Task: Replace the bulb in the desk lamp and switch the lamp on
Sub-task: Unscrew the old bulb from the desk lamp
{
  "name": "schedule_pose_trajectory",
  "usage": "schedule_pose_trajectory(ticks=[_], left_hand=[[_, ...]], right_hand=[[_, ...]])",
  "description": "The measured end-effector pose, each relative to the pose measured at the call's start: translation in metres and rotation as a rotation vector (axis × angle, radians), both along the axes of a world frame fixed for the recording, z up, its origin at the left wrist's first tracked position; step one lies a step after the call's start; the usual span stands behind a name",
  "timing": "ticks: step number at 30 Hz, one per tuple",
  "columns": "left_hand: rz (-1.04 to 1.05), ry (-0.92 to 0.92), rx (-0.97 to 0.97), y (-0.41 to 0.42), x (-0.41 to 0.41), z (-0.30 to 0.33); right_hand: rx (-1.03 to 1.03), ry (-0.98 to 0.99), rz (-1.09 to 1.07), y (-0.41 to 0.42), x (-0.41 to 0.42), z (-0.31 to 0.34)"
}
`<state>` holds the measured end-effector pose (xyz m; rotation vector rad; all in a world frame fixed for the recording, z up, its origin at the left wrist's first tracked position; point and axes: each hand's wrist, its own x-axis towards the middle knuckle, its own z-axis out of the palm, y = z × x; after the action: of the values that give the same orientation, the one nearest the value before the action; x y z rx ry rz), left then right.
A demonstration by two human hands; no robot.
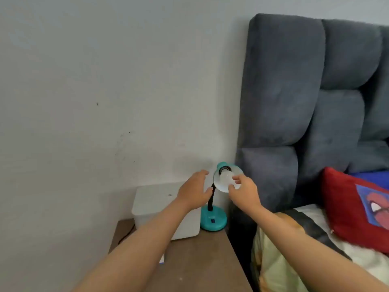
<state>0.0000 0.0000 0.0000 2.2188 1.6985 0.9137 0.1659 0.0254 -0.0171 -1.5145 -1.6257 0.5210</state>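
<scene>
1. Head view, lamp: small teal desk lamp (213, 221) with a round base, standing at the far right corner of the brown wooden bedside table (202, 262), just beside the white plastic box (166, 207). Black flexible neck (211, 200) rising from the base to a teal shade (228, 178) tipped so that its pale inner face looks toward the camera.

2. Head view, bulb: white rounded bulb (227, 177) seated in the black socket at the shade's centre, pointing outward from the shade. Unlit, as far as can be told.

3. Head view, right hand (244, 193): raised in front of the shade's lower right rim, fingers (237, 179) curled loosely, fingertips at the bulb's right side. Touching or just short of the glass cannot be told through the blur; no firm clasp visible, fingers parted rather than closed.

4. Head view, left hand (194, 190): spread wide with nothing in it, palm turned toward the lamp, left of the shade. Fingertips near the shade's upper left edge, thumb close to the top of the neck, apparently apart from both.

5. Head view, surroundings: grey padded fabric headboard (294, 91) directly behind and right of the lamp, pale wall (105, 81) to the left. Red cushion (355, 207) with a blue printed panel lying on the bed at the right, well apart from the hands.
</scene>
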Motion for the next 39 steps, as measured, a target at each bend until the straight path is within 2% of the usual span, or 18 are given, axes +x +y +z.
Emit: schedule_pose_trajectory(ticks=[6, 11, 25, 30, 35, 37, 39], left_hand=[[-0.03, 0.015, 0.018, 0.041, 0.025, -0.011], [-0.085, 0.049, 0.03, 0.074, 0.031, -0.023], [-0.114, -0.047, 0.236, 0.117, 0.017, -0.051], [-0.136, -0.057, 0.256, 0.119, 0.015, -0.052], [-0.153, -0.049, 0.234, 0.121, 0.016, -0.05], [-0.142, -0.057, 0.224, 0.122, 0.016, -0.049], [-0.134, -0.057, 0.218, 0.123, 0.016, -0.049]], right_hand=[[-0.007, 0.243, -0.109, 0.022, 0.007, -0.02], [-0.055, 0.398, -0.093, 0.045, 0.003, -0.04], [0.021, 0.621, -0.149, 0.086, -0.027, -0.057], [0.077, 0.501, -0.15, 0.086, -0.025, -0.056], [0.172, 0.179, -0.12, 0.085, -0.021, -0.063], [0.173, 0.193, -0.166, 0.083, -0.022, -0.066], [0.144, 0.344, -0.221, 0.079, -0.026, -0.067]])
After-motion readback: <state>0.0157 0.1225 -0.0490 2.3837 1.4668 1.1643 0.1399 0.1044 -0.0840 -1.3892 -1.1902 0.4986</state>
